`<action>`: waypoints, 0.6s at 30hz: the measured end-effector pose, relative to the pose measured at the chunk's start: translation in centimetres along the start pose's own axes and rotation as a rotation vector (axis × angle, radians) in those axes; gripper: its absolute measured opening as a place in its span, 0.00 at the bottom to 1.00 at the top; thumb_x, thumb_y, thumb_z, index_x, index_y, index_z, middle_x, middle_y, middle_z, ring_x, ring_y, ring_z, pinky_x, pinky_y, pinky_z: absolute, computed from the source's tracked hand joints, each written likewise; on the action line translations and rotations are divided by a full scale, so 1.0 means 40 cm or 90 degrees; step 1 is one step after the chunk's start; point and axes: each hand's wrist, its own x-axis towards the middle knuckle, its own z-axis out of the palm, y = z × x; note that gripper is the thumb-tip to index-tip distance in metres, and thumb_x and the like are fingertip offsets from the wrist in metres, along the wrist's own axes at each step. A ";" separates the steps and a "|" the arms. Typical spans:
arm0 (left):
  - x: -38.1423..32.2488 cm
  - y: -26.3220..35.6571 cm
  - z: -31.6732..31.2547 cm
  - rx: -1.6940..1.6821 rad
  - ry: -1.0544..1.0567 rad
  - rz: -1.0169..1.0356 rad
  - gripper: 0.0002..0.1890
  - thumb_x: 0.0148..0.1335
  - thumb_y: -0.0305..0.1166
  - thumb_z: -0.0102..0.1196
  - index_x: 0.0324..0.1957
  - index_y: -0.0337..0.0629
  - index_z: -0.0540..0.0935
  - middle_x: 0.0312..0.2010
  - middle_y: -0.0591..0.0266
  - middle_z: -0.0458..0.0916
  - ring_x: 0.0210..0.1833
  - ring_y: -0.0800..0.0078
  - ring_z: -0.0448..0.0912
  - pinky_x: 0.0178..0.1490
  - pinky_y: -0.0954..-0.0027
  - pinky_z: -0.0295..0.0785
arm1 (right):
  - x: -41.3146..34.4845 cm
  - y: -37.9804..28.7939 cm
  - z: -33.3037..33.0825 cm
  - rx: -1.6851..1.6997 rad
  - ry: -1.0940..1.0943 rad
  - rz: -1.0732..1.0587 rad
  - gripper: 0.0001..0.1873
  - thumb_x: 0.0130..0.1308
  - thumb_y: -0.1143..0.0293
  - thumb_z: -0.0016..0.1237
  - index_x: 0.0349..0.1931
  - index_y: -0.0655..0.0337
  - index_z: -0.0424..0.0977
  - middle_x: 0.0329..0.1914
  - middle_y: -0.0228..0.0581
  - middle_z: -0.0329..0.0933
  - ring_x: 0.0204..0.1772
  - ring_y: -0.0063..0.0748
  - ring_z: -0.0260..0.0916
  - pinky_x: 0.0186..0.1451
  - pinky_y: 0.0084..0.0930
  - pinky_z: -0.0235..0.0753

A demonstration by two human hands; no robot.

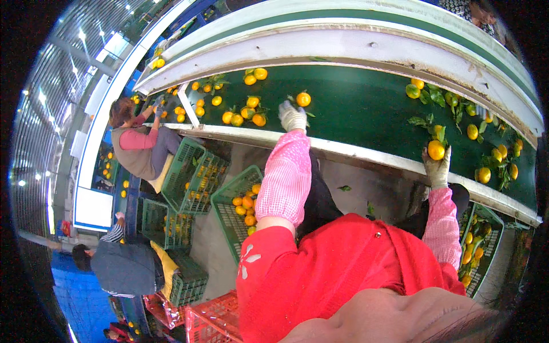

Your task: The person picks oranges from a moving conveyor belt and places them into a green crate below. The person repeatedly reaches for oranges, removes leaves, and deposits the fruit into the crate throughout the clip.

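Note:
A green conveyor belt [360,107] runs across in front of me and carries orange citrus fruits with leaves. My left hand [293,117], in a pale glove, reaches over the belt beside a citrus fruit [303,99]; whether it touches the fruit I cannot tell. Near the belt's front edge, my gloved right hand [437,167] has its fingers around the lower side of another citrus fruit [436,150]. Several leafy fruits [484,175] lie to the right of that hand. A looser group of fruits [247,112] rests left of my left hand. Pink patterned sleeves cover both forearms.
A green plastic crate [218,201] of fruit stands at my left, another [499,227] at my right. Stacked green crates [184,171] and a red crate [206,319] are further left. One co-worker [139,141] sits at the belt; another [124,266] sits behind. A white metal rail [343,148] edges the belt.

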 end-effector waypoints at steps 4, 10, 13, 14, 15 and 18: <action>0.016 -0.019 -0.014 0.082 -0.326 -0.295 0.38 0.55 0.50 0.61 0.63 0.43 0.63 0.61 0.47 0.67 0.62 0.49 0.71 0.62 0.57 0.69 | -0.014 0.016 0.019 -0.028 0.004 -0.001 0.27 0.63 0.51 0.56 0.57 0.53 0.68 0.55 0.42 0.73 0.57 0.46 0.68 0.57 0.47 0.73; -0.033 0.055 0.056 -0.498 -0.603 -0.099 0.24 0.61 0.38 0.62 0.58 0.45 0.76 0.45 0.54 0.82 0.44 0.60 0.81 0.53 0.68 0.75 | -0.015 0.016 0.024 -0.029 0.035 -0.022 0.27 0.62 0.48 0.55 0.57 0.51 0.68 0.54 0.41 0.72 0.55 0.47 0.68 0.59 0.48 0.72; 0.066 -0.029 -0.014 -0.236 -0.353 0.234 0.21 0.59 0.43 0.59 0.51 0.42 0.80 0.47 0.51 0.83 0.49 0.54 0.81 0.52 0.60 0.75 | -0.032 0.017 0.025 -0.033 0.038 -0.041 0.27 0.62 0.47 0.55 0.56 0.51 0.69 0.55 0.40 0.72 0.56 0.48 0.68 0.58 0.49 0.72; 0.109 -0.086 -0.029 -0.166 -0.274 0.207 0.19 0.60 0.43 0.57 0.50 0.44 0.81 0.46 0.51 0.83 0.49 0.53 0.81 0.53 0.59 0.75 | -0.036 0.027 0.033 -0.040 0.037 -0.046 0.27 0.61 0.46 0.55 0.55 0.51 0.69 0.55 0.40 0.73 0.56 0.47 0.69 0.58 0.49 0.72; 0.159 -0.173 -0.046 -0.142 -0.233 0.136 0.19 0.61 0.42 0.56 0.49 0.44 0.82 0.47 0.51 0.82 0.52 0.53 0.80 0.55 0.59 0.73 | -0.030 0.043 0.047 -0.044 0.032 -0.044 0.27 0.61 0.46 0.55 0.54 0.51 0.70 0.55 0.40 0.73 0.56 0.47 0.69 0.57 0.50 0.72; 0.281 -0.355 -0.086 0.057 -0.244 -0.045 0.25 0.59 0.46 0.56 0.53 0.41 0.79 0.52 0.49 0.80 0.56 0.53 0.77 0.57 0.59 0.72 | -0.004 0.050 0.057 -0.008 0.049 0.038 0.25 0.61 0.44 0.55 0.51 0.51 0.72 0.50 0.40 0.76 0.55 0.46 0.71 0.56 0.49 0.73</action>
